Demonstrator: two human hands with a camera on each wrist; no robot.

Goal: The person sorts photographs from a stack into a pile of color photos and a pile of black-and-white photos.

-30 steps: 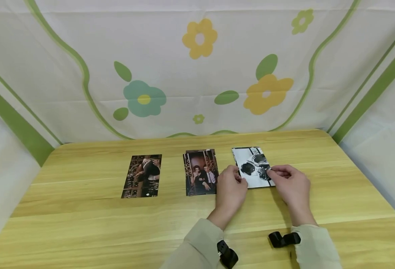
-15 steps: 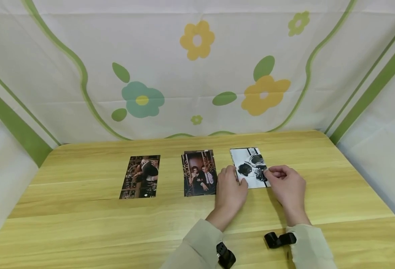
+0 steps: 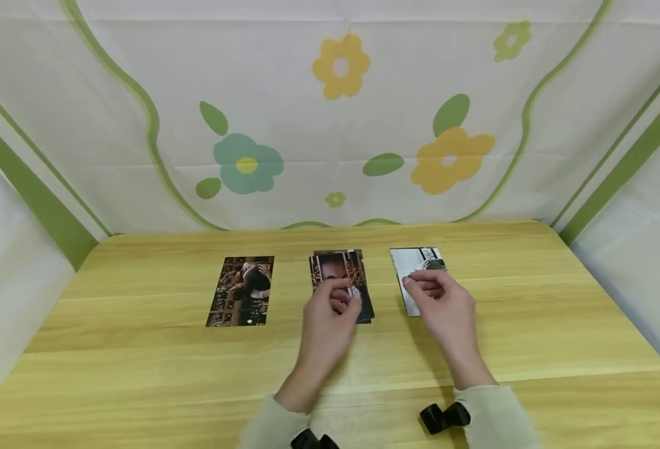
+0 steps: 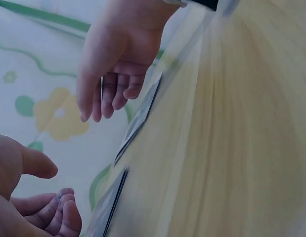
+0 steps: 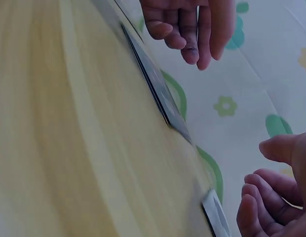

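Both hands are raised above the table, fingers loosely bent, with a gap between thumb and fingertips and nothing held. In the head view my left hand (image 3: pixel 330 318) covers the lower part of the middle pile of photo cards (image 3: pixel 358 268). My right hand (image 3: pixel 448 315) hangs over the right pile, topped by a black-and-white photo card (image 3: pixel 407 262) that it partly hides. A single dark photo card (image 3: pixel 241 291) lies flat at the left. In the right wrist view, the edge of a card pile (image 5: pixel 157 91) shows below the hands, apart from them.
The wooden table (image 3: pixel 139 374) carries the three card spots in a row near its back edge. Behind them hangs a white curtain (image 3: pixel 285 81) with flower prints, which also lines both sides. A black wrist camera (image 3: pixel 445 416) sits at the right cuff.
Both hands have let go of the right pile and lifted. My left hand has moved left over the middle pile, and my right hand has shifted left over the black-and-white card.
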